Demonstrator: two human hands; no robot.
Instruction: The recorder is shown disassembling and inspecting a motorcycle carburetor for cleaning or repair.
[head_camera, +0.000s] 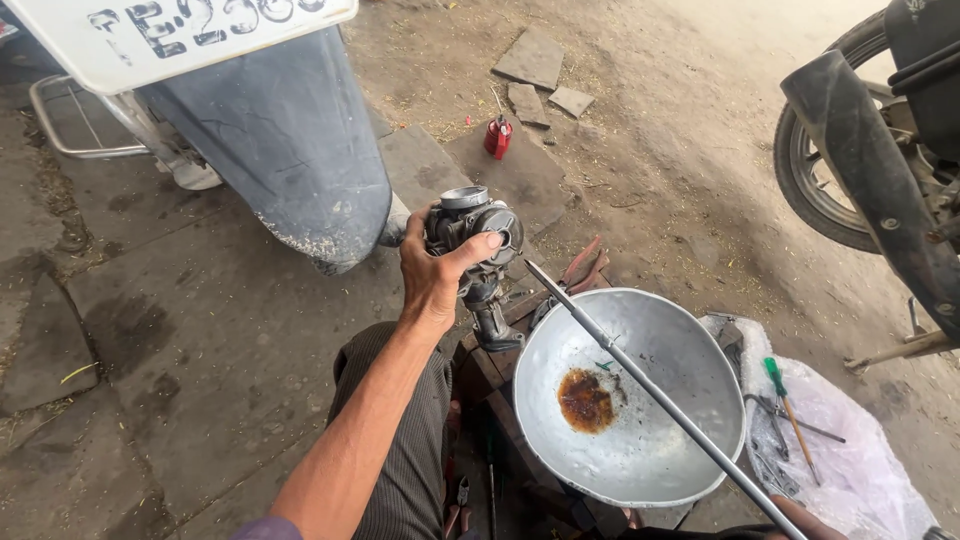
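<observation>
My left hand (434, 275) grips a grey metal carburetor (478, 228), held up above my knee with the thumb across its round body. A long thin metal rod (650, 385) runs from near the carburetor down to the bottom right, where my right hand (805, 522) holds its lower end; only a sliver of that hand shows at the frame's edge. The rod passes over a shallow round metal bowl (690, 350) with a rusty brown stain in its middle.
A scooter's grey rear mudguard (290, 140) stands at the upper left, a motorcycle wheel (840, 170) at the right. Screwdrivers and small tools lie on a plastic sheet (860, 450) right of the bowl. Red-handled pliers (585, 268) and a small red can (497, 137) lie on the ground.
</observation>
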